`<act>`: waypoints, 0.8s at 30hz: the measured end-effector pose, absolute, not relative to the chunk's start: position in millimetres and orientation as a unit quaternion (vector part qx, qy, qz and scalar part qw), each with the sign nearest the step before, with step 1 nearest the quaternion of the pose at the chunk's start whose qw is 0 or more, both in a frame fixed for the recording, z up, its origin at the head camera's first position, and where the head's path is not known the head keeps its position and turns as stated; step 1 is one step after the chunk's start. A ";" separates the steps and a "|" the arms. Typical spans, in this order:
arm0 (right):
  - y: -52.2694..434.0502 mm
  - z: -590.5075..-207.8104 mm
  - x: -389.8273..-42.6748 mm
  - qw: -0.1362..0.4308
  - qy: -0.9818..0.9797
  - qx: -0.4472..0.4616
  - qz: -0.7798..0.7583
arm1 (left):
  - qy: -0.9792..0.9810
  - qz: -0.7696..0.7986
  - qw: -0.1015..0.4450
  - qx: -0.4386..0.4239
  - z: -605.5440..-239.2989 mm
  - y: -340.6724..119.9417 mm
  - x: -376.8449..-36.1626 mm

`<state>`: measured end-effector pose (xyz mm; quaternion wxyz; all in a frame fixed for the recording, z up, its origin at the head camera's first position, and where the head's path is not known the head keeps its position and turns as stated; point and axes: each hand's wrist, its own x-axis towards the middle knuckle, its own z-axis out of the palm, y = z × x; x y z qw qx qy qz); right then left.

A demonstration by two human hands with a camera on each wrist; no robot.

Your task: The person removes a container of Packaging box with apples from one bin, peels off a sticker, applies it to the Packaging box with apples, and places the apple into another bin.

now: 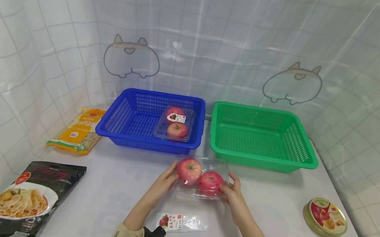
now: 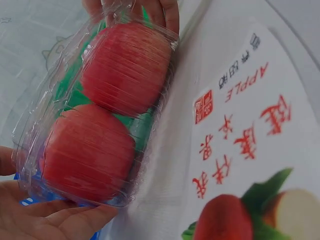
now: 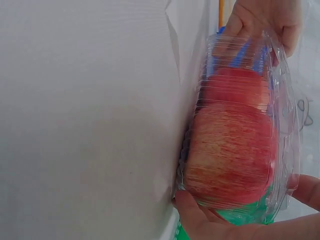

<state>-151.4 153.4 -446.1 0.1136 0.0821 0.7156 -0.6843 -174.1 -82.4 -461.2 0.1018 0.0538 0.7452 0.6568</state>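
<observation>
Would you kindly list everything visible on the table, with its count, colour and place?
held apple pack: one, clear with two red apples, front centre, between both hands
second apple pack: one, clear with two red apples, inside the blue basket
blue basket: one, blue, back centre-left
green basket: one, green, back centre-right
apple label: one, white with red print, flat between the forearms
noodle bag: one, black, front left
yellow bag: one, yellow, far left
round tin: one, gold, right
left hand: holds the pack's left end
right hand: holds the pack's right end
</observation>
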 end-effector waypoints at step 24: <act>128.9 -424.4 -117.2 -0.175 0.810 -0.133 -0.544 | 0.826 0.561 -0.003 0.045 -446.6 -119.3 -135.1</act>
